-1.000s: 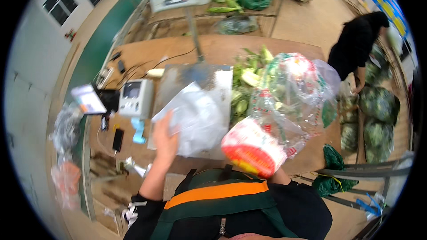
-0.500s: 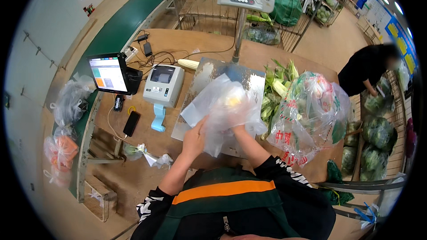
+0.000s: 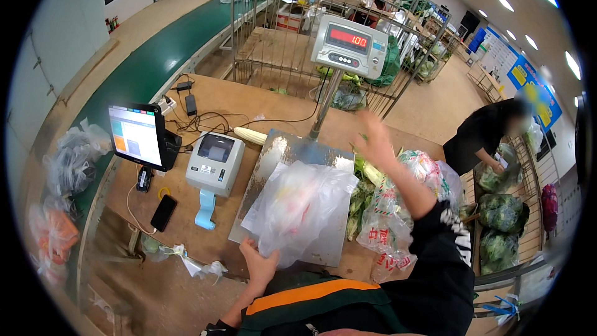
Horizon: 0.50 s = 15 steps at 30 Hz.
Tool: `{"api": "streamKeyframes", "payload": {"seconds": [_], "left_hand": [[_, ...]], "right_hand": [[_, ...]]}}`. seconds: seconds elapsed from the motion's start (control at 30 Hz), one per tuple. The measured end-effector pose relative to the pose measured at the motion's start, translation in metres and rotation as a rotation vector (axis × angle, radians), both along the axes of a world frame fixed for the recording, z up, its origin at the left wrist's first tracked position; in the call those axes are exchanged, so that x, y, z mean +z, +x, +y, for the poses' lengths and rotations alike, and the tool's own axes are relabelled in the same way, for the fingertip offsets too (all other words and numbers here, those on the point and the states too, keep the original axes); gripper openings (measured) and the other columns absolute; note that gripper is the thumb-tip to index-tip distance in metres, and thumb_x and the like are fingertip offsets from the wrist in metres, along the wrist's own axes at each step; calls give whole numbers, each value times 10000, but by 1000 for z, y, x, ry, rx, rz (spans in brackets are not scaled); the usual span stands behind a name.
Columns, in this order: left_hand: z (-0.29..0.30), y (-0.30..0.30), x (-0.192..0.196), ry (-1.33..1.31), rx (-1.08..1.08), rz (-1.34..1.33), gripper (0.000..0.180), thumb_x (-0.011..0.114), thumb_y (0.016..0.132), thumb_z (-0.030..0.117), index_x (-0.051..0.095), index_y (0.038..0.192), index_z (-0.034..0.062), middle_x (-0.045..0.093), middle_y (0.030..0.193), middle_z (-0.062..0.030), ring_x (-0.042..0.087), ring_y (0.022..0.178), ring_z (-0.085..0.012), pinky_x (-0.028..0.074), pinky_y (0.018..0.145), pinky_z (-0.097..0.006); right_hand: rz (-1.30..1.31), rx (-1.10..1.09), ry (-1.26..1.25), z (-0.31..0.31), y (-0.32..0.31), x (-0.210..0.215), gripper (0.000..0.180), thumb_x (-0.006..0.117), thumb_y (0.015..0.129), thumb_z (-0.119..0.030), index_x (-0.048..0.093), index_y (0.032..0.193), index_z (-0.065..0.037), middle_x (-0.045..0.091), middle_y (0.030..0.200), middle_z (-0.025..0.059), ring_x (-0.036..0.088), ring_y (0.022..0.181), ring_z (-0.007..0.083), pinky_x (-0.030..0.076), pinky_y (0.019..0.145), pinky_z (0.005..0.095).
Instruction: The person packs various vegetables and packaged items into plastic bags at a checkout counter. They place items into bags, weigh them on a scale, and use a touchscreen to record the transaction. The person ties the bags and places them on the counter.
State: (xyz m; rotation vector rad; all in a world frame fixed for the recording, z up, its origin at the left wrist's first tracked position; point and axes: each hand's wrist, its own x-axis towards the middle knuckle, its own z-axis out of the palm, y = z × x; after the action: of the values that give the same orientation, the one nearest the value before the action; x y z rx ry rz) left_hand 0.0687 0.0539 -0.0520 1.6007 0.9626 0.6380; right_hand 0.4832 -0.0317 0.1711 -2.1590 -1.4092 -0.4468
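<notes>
A translucent plastic bag [image 3: 292,208] with something pale and reddish inside lies on the metal platform of a weighing scale [image 3: 329,246]; its contents are blurred. My left hand [image 3: 260,264] is closed on the bag's near left edge. Raised beyond the platform's right side, my right hand [image 3: 374,142] is away from the bag, its fingers smeared by motion. Below it are green corn husks [image 3: 364,202] and a large clear bag with red and green print [image 3: 388,227]. The scale's display [image 3: 348,45] stands on a post at the back, lit red.
Left of the scale are a label printer [image 3: 214,162] with blue tape, a monitor [image 3: 137,134], a phone [image 3: 163,213] and cables. A corn cob [image 3: 250,135] touches the platform's far left. Wire cages [image 3: 273,56] stand behind. At right, a person [image 3: 482,134] handles bagged greens.
My right hand has let go of the bag and moved up and right. The bag now rests on the platform, and the display reading has changed. My view has tilted upward.
</notes>
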Motion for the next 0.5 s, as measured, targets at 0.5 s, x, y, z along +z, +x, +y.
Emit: {"api": "streamKeyframes", "payload": {"seconds": [0.5], "left_hand": [[-36, -20, -5, -355, -175, 126, 376, 589, 965, 351, 673, 1053, -5, 711, 907, -214, 673, 814, -383, 529, 827, -437]], "right_hand": [[-335, -174, 162, 49, 61, 19, 757, 725, 911, -317, 395, 1500, 24, 389, 1528, 316, 413, 1389, 442, 342, 1144, 484]]}}
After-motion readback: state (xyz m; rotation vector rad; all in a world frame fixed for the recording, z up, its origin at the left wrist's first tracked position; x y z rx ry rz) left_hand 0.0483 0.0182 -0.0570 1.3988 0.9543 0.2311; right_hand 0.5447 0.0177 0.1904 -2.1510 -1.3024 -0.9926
